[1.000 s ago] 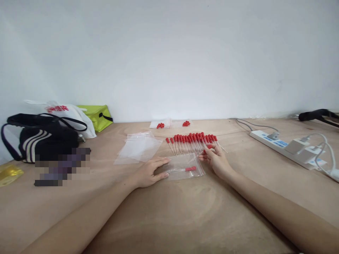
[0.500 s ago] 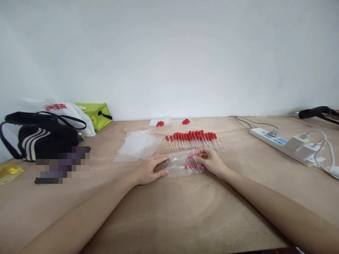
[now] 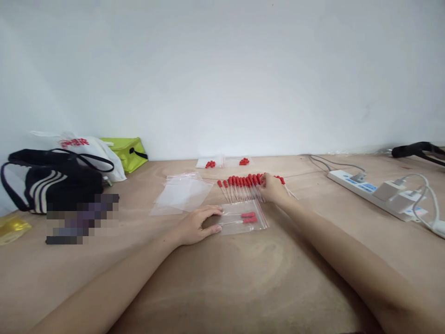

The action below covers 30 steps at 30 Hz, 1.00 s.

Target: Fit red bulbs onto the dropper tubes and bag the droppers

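A clear zip bag (image 3: 231, 228) lies flat on the table, its red-striped mouth to the right. Inside are droppers with red rubber bulbs (image 3: 249, 218), at least two. My left hand (image 3: 199, 224) holds the bag's left end, thumb at the near edge and fingers at the far edge. Just beyond the bag is a row of several loose droppers (image 3: 239, 182) with red bulbs and thin clear stems pointing towards me. At the right part of that row, my right hand (image 3: 273, 188) has its fingers closed on a dropper's bulb; the hand partly hides the neighbouring ones.
Flat zip bags (image 3: 182, 192) lie left of the row. Farther back are bags with red bulbs (image 3: 244, 161). A power strip (image 3: 368, 190) with plugs and cables is at right. A black striped bag (image 3: 62, 181), white plastic bag (image 3: 104, 155) and green bag (image 3: 128, 153) are at left.
My right hand has left the zip bag's mouth and moved away from me to the dropper row. The bag now lies flatter, with droppers inside. My left hand has stayed in place.
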### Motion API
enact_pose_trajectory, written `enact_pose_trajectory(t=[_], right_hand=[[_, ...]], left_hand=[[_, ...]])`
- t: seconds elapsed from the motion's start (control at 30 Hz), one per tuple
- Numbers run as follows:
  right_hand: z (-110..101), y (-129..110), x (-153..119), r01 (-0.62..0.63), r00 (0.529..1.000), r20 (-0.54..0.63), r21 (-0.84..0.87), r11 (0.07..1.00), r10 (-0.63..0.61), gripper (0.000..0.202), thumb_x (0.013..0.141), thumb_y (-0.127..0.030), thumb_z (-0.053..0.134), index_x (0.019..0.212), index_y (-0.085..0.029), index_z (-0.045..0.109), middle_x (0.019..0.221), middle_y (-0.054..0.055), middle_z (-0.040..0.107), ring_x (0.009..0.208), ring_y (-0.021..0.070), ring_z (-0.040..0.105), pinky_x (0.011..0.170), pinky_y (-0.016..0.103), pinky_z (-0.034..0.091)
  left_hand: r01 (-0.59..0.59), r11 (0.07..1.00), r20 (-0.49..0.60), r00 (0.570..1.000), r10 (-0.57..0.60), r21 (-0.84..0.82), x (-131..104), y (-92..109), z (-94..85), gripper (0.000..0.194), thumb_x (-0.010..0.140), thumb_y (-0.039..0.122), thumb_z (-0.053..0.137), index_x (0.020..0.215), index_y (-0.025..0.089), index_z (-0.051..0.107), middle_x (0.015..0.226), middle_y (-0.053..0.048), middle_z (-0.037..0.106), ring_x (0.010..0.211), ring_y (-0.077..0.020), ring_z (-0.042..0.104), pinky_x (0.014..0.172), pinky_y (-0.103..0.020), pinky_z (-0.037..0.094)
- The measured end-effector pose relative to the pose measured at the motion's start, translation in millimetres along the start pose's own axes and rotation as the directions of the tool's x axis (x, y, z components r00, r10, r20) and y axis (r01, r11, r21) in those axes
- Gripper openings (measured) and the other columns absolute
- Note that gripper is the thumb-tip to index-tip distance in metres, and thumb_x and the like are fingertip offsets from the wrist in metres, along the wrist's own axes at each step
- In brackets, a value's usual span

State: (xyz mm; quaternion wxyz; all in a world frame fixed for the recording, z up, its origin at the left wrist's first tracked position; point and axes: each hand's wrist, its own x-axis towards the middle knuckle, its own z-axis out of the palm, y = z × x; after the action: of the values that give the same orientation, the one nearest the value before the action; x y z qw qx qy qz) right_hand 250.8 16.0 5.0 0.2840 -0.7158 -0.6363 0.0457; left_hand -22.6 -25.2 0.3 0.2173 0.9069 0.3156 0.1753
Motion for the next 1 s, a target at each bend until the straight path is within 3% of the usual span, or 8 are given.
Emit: enact_pose_trajectory(t=[0.17,0.37,0.5,0.63,0.7,0.8,0.9,1.0], right_hand=[[10,-14,13,-0.146,0.987,0.057,-0.121,0.982,0.154,0.028,0.069,-0.013,0.048,0.098,-0.01,0.048,0.091,0.016,0.06,0.088,0.0254,0.057,0.069,0.031,0.042],[13,-27,15,-0.178,0.976,0.095,-0.181,0.967,0.198,0.036,0.068,-0.009,0.046,0.103,-0.009,0.044,0.096,0.018,0.057,0.089,0.0273,0.057,0.068,0.034,0.043],[2,-26,13,-0.087,0.995,0.035,-0.081,0.993,0.09,0.043,0.069,-0.007,0.042,0.111,-0.006,0.038,0.091,0.018,0.058,0.085,0.0259,0.057,0.068,0.033,0.043],[-13,-5,-4,0.081,0.993,-0.101,0.199,0.977,-0.061,0.059,0.072,-0.013,0.042,0.125,-0.006,0.019,0.072,0.006,0.057,0.069,0.02,0.057,0.064,0.03,0.043],[-16,9,-18,0.075,0.991,-0.133,0.403,0.912,-0.022,0.059,0.072,-0.019,0.043,0.125,-0.011,0.017,0.069,0.001,0.054,0.061,0.0166,0.056,0.059,0.028,0.045],[-12,22,-39,-0.04,0.983,-0.1,0.698,0.715,0.152,0.052,0.07,-0.025,0.046,0.116,-0.017,0.022,0.069,-0.004,0.05,0.052,0.0131,0.054,0.052,0.028,0.047],[-5,20,-54,-0.134,0.966,-0.003,0.849,0.511,0.259,0.043,0.066,-0.025,0.053,0.102,-0.021,0.029,0.062,-0.006,0.05,0.054,0.0126,0.056,0.057,0.029,0.05],[2,10,-62,-0.167,0.97,0.089,0.918,0.359,0.225,0.039,0.063,-0.029,0.057,0.091,-0.023,0.031,0.06,-0.006,0.052,0.056,0.0122,0.058,0.061,0.03,0.051]], left_hand=[[0.011,1.0,0.006,1.0,-0.011,-0.027,-2,2,-0.2,0.024,0.08,0.036,0.05,0.098,0.02,0.048,0.122,-0.008,0.049,0.113,-0.0191,0.045,0.095,-0.035,0.035],[0.022,0.998,-0.002,1.0,-0.022,-0.05,-2,3,0.2,0.021,0.079,0.035,0.051,0.092,0.019,0.045,0.122,-0.009,0.049,0.112,-0.0198,0.046,0.093,-0.036,0.036],[0.01,0.999,-0.006,1.0,-0.01,-0.04,-2,1,1.1,0.023,0.08,0.036,0.05,0.096,0.02,0.047,0.122,-0.008,0.049,0.112,-0.0196,0.046,0.094,-0.035,0.035],[0.013,1.0,0.005,1.0,-0.013,0.001,-2,2,0.6,0.034,0.08,0.036,0.05,0.11,0.021,0.046,0.122,-0.007,0.05,0.113,-0.0195,0.045,0.095,-0.035,0.035],[0.033,0.999,0.01,0.999,-0.033,0.022,-2,3,-0.1,0.04,0.08,0.037,0.05,0.116,0.021,0.043,0.122,-0.007,0.049,0.113,-0.0199,0.044,0.095,-0.035,0.035],[0.061,0.997,0.018,0.998,-0.062,0.041,-1,4,-1.1,0.044,0.08,0.039,0.05,0.12,0.021,0.041,0.124,-0.006,0.047,0.114,-0.0205,0.043,0.096,-0.035,0.035],[0.079,0.995,0.024,0.997,-0.08,0.056,0,5,-1.6,0.046,0.08,0.04,0.05,0.121,0.02,0.041,0.125,-0.007,0.047,0.114,-0.0208,0.043,0.096,-0.034,0.034],[0.087,0.994,0.03,0.996,-0.089,0.064,0,6,-2.5,0.046,0.081,0.04,0.048,0.121,0.02,0.04,0.125,-0.006,0.046,0.114,-0.0204,0.043,0.096,-0.034,0.035]])
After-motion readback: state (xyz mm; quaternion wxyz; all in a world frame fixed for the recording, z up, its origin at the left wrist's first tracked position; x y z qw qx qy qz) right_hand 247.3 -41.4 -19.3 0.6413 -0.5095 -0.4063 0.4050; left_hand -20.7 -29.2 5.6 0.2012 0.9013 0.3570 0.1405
